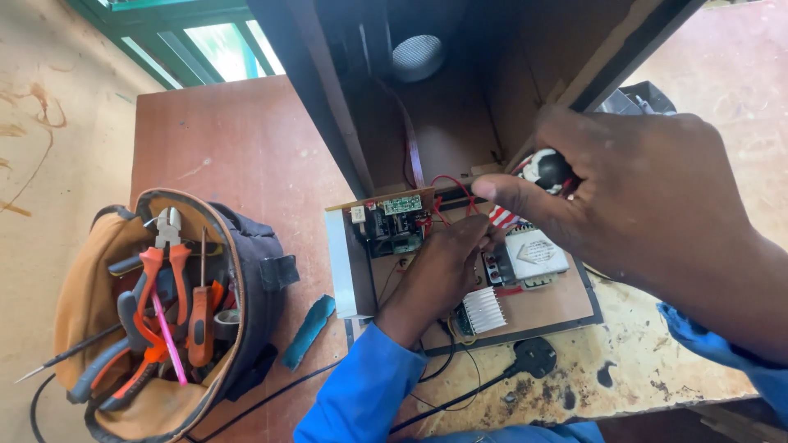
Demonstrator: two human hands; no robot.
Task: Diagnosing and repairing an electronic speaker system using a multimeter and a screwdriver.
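Mid-fastening, it seems: right hand (648,189) fingers grip a screwdriver (548,170) above the transformer (533,256); left hand (439,267), fingers curled, steadies the board (542,316) beside it; next, firm downward turning.

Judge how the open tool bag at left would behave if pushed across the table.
The tool bag looks like soft fabric, so its walls would probably buckle rather than slide stiffly. Packed with pliers and screwdrivers, it seems heavy. The tools stick out and may shift or spill.

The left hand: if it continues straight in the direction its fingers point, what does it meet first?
Probably the red wires by the small circuit board. The left hand points up toward them, though depth is unclear.
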